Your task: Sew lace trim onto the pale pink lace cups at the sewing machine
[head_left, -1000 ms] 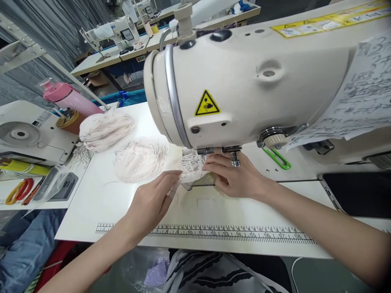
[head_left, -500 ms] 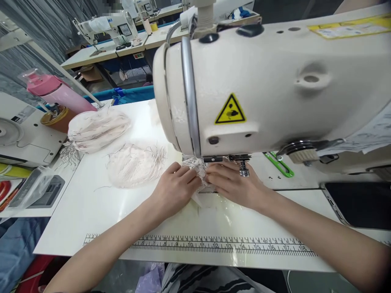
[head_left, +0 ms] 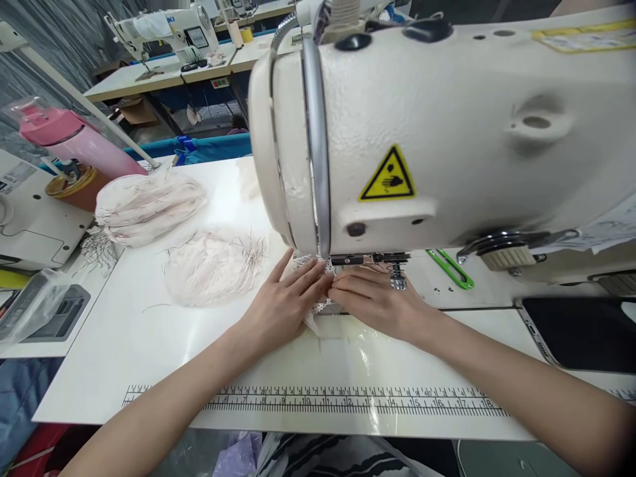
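Observation:
White lace fabric [head_left: 322, 306] lies under the head of the sewing machine [head_left: 437, 146], mostly covered by my hands. My left hand [head_left: 284, 299] rests on the lace with its fingers stretched out and the thumb apart. From the other side, my right hand [head_left: 375, 298] has its fingers pressed together on the lace, close to the presser area. The two hands' fingertips meet in front of the machine head. The needle and the right fingertips' exact grip are hidden. Left of my left hand lies a gathered pale fabric piece [head_left: 213, 268] with loose dark threads.
A bundle of similar pale pieces [head_left: 149, 209] lies farther left, near a pink bottle [head_left: 82, 142]. Green thread snips [head_left: 451, 270] and a phone [head_left: 579, 333] are at the right. A printed ruler [head_left: 328, 401] runs along the table's front edge.
The fingers of my left hand have gone from curled to stretched flat over the lace. My right hand stays by the presser area. The view has shifted slightly.

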A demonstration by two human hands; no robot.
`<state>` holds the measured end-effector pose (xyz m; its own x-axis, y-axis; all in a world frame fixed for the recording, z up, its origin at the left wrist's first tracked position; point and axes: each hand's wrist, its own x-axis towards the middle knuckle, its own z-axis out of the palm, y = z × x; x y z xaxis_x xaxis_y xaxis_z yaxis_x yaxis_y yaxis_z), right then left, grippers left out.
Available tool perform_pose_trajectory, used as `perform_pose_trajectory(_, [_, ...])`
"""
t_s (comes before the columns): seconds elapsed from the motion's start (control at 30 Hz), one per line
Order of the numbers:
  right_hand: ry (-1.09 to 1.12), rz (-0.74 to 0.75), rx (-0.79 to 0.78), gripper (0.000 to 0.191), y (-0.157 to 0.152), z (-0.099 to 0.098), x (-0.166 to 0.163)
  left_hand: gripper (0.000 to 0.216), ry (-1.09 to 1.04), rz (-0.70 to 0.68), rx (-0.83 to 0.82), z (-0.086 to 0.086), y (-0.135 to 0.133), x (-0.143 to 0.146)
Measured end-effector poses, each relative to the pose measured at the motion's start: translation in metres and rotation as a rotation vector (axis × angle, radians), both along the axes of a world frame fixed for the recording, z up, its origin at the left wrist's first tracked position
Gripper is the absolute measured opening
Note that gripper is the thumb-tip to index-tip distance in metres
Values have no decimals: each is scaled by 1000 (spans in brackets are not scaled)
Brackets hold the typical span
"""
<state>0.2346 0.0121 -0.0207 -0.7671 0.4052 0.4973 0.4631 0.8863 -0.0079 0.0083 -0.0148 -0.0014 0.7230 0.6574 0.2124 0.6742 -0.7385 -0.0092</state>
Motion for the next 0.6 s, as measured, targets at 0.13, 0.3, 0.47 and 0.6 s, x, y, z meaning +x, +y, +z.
perform_pose_trajectory(0.13, [10, 10, -21, 29, 1, -2, -1, 58, -10, 7, -22, 3, 1, 0])
perform_pose_trajectory(0.3, [23, 7, -12, 30, 2, -1, -1, 57, -3, 35, -16, 3, 1, 2])
perform_pose_trajectory(0.47, [18, -63, 13, 34, 1, 1, 0, 55, -1, 58, 1, 4, 0, 5])
perform_pose_trajectory(0.6, [8, -129, 22, 31, 0, 4, 2, 53, 5, 69, 20, 3, 0, 6])
